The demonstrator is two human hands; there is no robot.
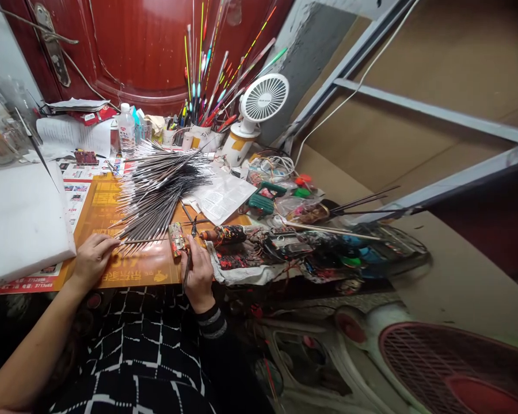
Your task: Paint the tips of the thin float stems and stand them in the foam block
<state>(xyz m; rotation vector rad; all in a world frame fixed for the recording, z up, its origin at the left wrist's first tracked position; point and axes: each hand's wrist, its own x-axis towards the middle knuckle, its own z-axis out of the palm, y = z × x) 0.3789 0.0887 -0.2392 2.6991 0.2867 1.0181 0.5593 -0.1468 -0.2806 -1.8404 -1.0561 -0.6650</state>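
Note:
A big fan-shaped heap of thin grey sticks (pixel 155 184) lies on an orange printed sheet (pixel 125 270) on the worktable. My left hand (pixel 91 259) rests at the heap's near edge and pinches the end of one thin stick (pixel 142 241) that lies across the sheet. My right hand (pixel 198 273) is closed around a thin dark brush (pixel 191 241) whose tip points at that stick. Between the two hands sits a small paint-stained block (pixel 176 238).
A white foam slab (pixel 21 221) fills the table's left side. Cups of coloured floats (pixel 207 69), a small white fan (pixel 259 106), a clear bottle (pixel 126 129) and papers stand at the back. Paint-spattered clutter (pixel 285 247) spreads to the right. A floor fan (pixel 449 368) stands lower right.

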